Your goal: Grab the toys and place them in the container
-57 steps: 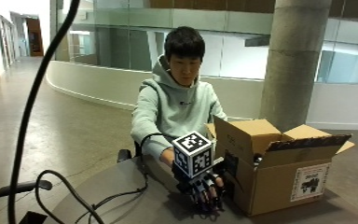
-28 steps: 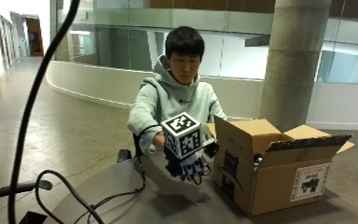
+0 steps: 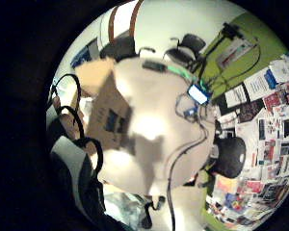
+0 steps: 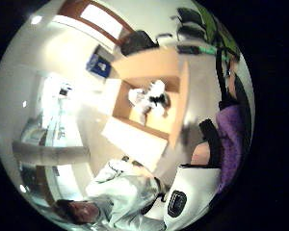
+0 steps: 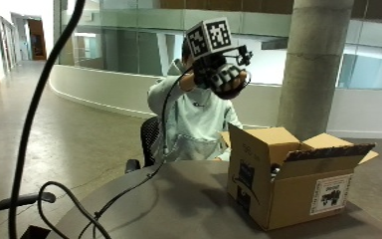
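My gloved right hand (image 5: 223, 75) is raised high in front of the person's head, well above the table (image 5: 178, 199) and up-left of the open cardboard box (image 5: 290, 184). Its fingers look curled. In the thumb side palm view a purple toy (image 4: 231, 139) lies right against the palm's edge and the hand seems to hold it; the outside view does not show the toy. The same view looks down into the box (image 4: 176, 103), where a white toy with black parts (image 4: 151, 98) lies on the bottom. The little finger side view shows the box (image 3: 108, 115) from its side on the round table (image 3: 149, 159).
Black cables (image 5: 131, 191) trail across the table's left part. A small device with a lit blue screen (image 3: 198, 94) and more cables lie on the table away from the box. The box flaps (image 5: 330, 149) stand open. A concrete pillar (image 5: 313, 64) rises behind.
The hand has risen from the tabletop beside the box to head height, above the box's near corner.
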